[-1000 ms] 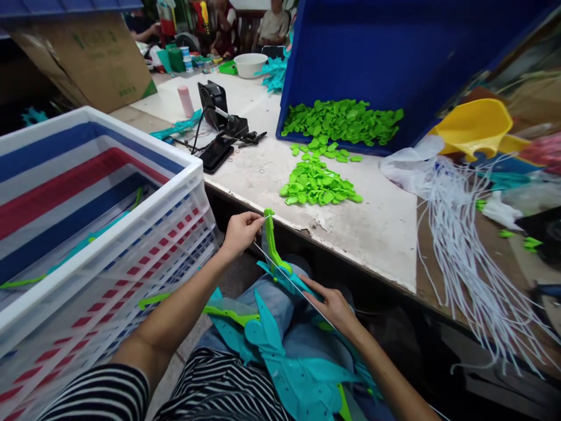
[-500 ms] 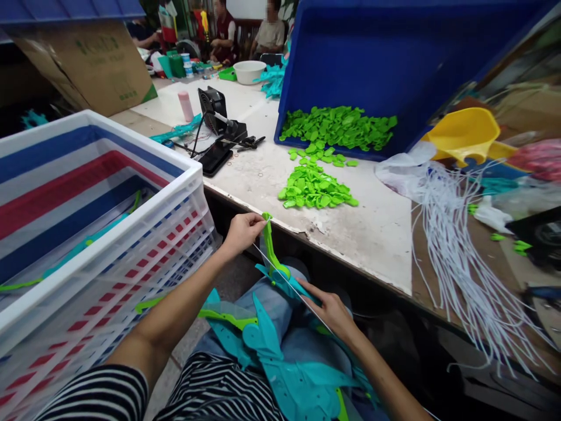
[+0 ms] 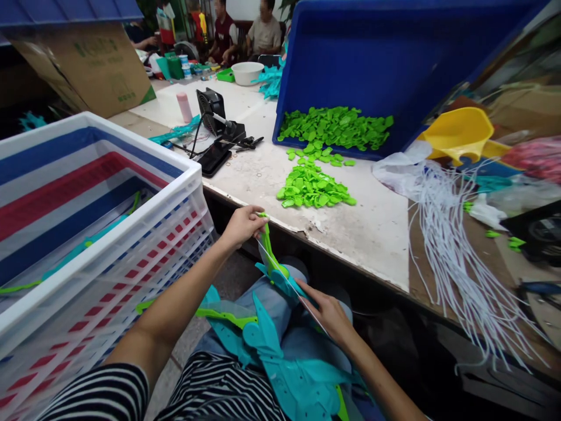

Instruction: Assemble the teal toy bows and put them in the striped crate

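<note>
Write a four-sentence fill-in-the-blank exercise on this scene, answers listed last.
1. The left hand pinches a bent strip coloured ____.
2. The hand holding the teal part is the person's ____ one.
3. Small pieces lie heaped on the table before a tipped bin coloured ____.
4. The plastic basket stands on the picture's ____ side.
Missing words: green; right; blue; left.

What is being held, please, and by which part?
The left hand pinches the green piece by its far end; the right hand holds the teal piece by its nearer part.
</note>
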### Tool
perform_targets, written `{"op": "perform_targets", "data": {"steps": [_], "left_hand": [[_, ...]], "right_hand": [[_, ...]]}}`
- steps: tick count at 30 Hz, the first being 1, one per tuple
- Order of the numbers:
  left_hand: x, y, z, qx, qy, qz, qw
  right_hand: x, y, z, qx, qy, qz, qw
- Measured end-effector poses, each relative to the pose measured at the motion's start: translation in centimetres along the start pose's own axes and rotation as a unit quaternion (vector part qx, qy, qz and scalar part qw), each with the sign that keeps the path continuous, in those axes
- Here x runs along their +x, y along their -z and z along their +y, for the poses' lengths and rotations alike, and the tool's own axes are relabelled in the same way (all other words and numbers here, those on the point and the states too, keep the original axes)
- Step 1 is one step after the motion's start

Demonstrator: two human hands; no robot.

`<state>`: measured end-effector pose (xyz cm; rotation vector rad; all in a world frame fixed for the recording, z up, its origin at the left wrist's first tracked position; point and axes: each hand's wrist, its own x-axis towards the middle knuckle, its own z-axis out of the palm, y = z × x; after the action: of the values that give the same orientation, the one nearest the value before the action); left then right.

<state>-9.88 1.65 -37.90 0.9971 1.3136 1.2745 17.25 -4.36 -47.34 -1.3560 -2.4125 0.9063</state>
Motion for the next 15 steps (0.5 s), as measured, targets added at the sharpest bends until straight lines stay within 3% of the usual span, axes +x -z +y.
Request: {"op": "perform_targets", "data": {"steps": [4, 8, 12, 15], "left_hand": [[-0.7, 0.7, -0.6, -0.027, 0.014, -0.007, 1.0], [-1.8, 1.8, -1.4, -0.045, 0.004, -0.013, 0.999], [-2.7, 2.7, -1.6, -0.044, 0.0, -0.024, 0.999], [-3.4, 3.2, -1.5, -0.041, 0.01, -0.025, 0.999]], "right_hand": [[1.1, 0.8, -1.0, -0.04, 0.031, 0.075, 0.996], [6.4, 2.7, -5.1, -0.026, 0.115, 0.188, 0.975], [12.4, 3.3, -9.7, 0.034, 0.211, 0.17, 0.962], [14.5, 3.1, -11.3, 0.076, 0.248, 0.141, 0.955]]}}
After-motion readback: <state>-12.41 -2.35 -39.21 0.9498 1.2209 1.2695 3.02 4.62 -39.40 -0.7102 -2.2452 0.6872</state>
